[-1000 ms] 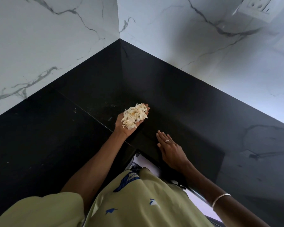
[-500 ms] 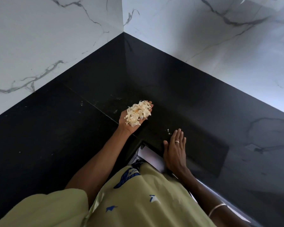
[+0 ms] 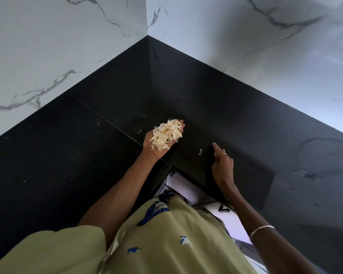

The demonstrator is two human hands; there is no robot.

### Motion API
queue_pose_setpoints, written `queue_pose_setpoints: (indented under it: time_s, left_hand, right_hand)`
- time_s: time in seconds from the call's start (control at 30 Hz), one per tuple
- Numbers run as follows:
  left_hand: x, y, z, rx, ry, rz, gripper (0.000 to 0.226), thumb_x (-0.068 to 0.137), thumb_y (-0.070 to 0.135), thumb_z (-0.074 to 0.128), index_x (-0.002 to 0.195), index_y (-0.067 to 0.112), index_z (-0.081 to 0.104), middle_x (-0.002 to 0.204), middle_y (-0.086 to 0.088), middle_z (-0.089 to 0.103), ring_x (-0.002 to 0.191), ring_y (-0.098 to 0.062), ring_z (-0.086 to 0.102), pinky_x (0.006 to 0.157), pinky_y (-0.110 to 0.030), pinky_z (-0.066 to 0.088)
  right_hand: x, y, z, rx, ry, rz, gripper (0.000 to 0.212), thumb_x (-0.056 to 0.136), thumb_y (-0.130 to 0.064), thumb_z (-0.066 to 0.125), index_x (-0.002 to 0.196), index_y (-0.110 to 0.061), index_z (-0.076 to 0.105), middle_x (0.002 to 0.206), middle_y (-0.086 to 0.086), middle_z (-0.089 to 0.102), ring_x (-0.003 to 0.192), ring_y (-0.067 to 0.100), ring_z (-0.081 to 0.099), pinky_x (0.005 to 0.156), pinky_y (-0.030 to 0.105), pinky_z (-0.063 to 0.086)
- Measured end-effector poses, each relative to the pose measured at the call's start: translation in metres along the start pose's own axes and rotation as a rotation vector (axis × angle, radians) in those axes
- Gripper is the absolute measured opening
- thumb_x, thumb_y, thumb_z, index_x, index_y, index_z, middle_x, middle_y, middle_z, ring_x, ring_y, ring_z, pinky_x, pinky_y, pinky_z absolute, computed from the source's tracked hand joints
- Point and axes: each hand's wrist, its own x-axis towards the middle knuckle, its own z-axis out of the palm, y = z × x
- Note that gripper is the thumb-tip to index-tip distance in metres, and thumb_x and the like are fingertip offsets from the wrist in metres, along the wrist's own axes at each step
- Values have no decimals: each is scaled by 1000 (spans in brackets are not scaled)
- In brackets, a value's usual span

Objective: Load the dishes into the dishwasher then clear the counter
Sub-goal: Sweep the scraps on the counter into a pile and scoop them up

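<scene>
My left hand (image 3: 156,150) is turned palm up over the black counter (image 3: 67,155) and carries a heap of pale peel scraps (image 3: 166,134) on its flat palm. My right hand (image 3: 222,167) stands on its edge on the counter near the front edge, fingers straight and together, holding nothing. A small pale crumb (image 3: 200,152) lies on the counter just left of its fingertips. No dishes or dishwasher are in view.
The black counter forms an inside corner against white marbled walls (image 3: 48,46). A few tiny specks (image 3: 140,131) dot the counter beyond my left hand. A white cabinet front (image 3: 188,188) shows below the counter edge.
My right hand has turned from lying flat to standing on its edge and has slid right of the crumb. My left hand has kept still with the scraps.
</scene>
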Motion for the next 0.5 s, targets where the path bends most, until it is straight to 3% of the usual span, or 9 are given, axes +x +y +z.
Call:
queue_pose_setpoints:
  time_s: [0.03, 0.13, 0.17, 0.23, 0.33, 0.37, 0.5]
  left_hand:
    - [-1, 0, 0, -2, -7, 3, 56, 96, 25, 30, 138, -10, 42, 148, -27, 39, 134, -38, 42, 116, -45, 27]
    - [-7, 0, 4, 34, 36, 9, 57, 98, 25, 31, 147, -4, 32, 154, -23, 31, 140, -36, 35, 119, -44, 25]
    - [-10, -1, 9, 86, 118, 33, 56, 99, 27, 33, 148, -1, 32, 154, -20, 33, 141, -35, 36, 117, -44, 29]
    - [-13, -6, 8, 173, 335, 83, 54, 99, 33, 42, 146, 6, 38, 150, -16, 41, 137, -32, 42, 108, -43, 40]
    - [-7, -6, 5, 177, 413, 97, 55, 98, 35, 46, 145, 8, 40, 149, -14, 42, 136, -31, 44, 104, -43, 43]
    - [-8, -5, 7, 181, 412, 50, 56, 98, 35, 44, 146, 7, 39, 150, -15, 40, 138, -31, 42, 108, -44, 40]
    - [-1, -1, -9, 104, 120, -19, 57, 105, 29, 19, 150, -6, 25, 153, -27, 31, 144, -37, 29, 122, -44, 17]
  right_hand:
    - [3, 1, 2, -31, -33, -21, 57, 93, 10, 45, 145, -11, 44, 144, 12, 50, 139, 29, 39, 114, 36, 32]
    - [9, 2, 16, -121, -93, -129, 62, 90, 12, 46, 146, -13, 41, 149, 9, 44, 141, 22, 37, 118, 33, 27]
    - [11, 1, 20, -145, -99, -163, 62, 89, 12, 48, 146, -13, 42, 149, 9, 44, 140, 20, 39, 118, 33, 28]
    - [12, -3, 23, -193, -105, -218, 60, 88, 12, 52, 143, -11, 47, 146, 9, 48, 137, 19, 43, 116, 34, 34]
    - [6, -9, 21, -238, -91, -276, 54, 88, 9, 56, 137, -12, 55, 139, 7, 56, 129, 18, 53, 106, 36, 46]
    - [4, -9, 19, -233, -84, -287, 51, 88, 8, 56, 135, -13, 57, 136, 6, 59, 125, 18, 56, 103, 33, 48]
    - [7, -10, 8, -176, -86, -280, 42, 91, 4, 57, 129, -15, 62, 127, 6, 65, 114, 16, 63, 92, 18, 47]
